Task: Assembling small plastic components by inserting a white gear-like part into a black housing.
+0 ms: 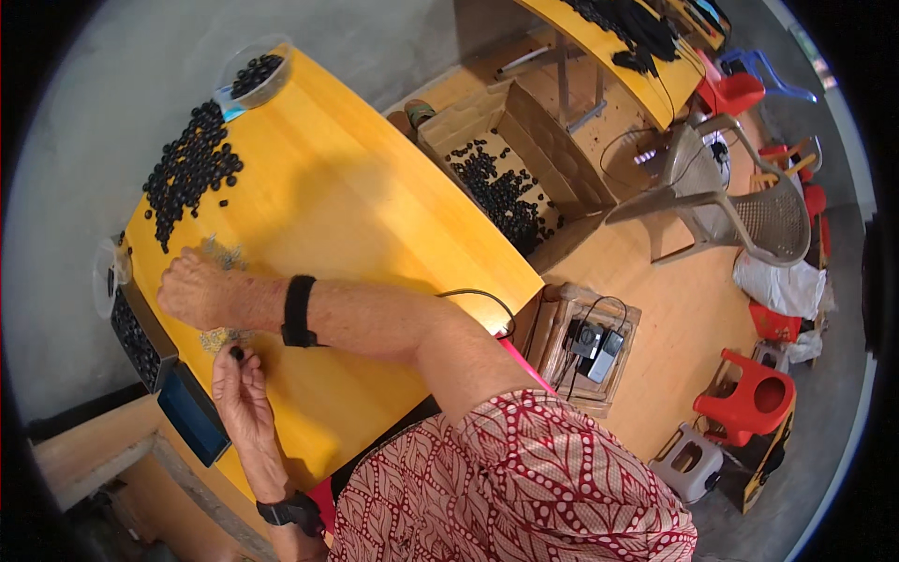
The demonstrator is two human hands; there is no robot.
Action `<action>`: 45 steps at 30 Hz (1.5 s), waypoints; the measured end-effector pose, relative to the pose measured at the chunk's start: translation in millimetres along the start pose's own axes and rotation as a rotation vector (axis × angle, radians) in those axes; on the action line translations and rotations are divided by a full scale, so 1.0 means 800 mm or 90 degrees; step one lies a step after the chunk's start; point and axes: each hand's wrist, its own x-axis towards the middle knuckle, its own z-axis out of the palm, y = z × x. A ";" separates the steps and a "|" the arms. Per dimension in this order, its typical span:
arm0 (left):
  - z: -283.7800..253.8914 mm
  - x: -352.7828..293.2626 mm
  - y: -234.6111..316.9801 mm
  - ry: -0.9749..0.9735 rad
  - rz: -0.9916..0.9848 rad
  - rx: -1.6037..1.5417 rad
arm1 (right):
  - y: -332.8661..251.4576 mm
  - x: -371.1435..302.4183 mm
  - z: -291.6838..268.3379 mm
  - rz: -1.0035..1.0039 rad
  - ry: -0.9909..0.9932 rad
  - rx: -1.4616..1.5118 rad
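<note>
In my left hand (pixel 245 398) the thumb and fingers pinch a small round black piece (pixel 236 353). My right hand (pixel 197 290) is curled closed over the table, its back toward me, so anything in its fingers is hidden. Beside it on the far side lies a small pile of silvery bits (pixel 223 251). A pile of small yellowish bits (pixel 225 337) sits between the two hands, partly covered by the right hand. Many loose round black pieces (pixel 192 173) are spread on the yellow table (pixel 375 206) beyond my right hand.
A clear tub (pixel 273 86) with black pieces stands at the far corner. Along the left edge are a box of dark pieces (pixel 136 342) and a dark blue tray (pixel 192 412). A cardboard box (pixel 557 159) of black pieces sits beside the table, near a grey chair (pixel 768 215).
</note>
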 end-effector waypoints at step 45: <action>0.051 -0.103 0.013 -0.052 0.053 -0.127 | -0.097 -0.154 -0.171 -0.010 0.005 0.287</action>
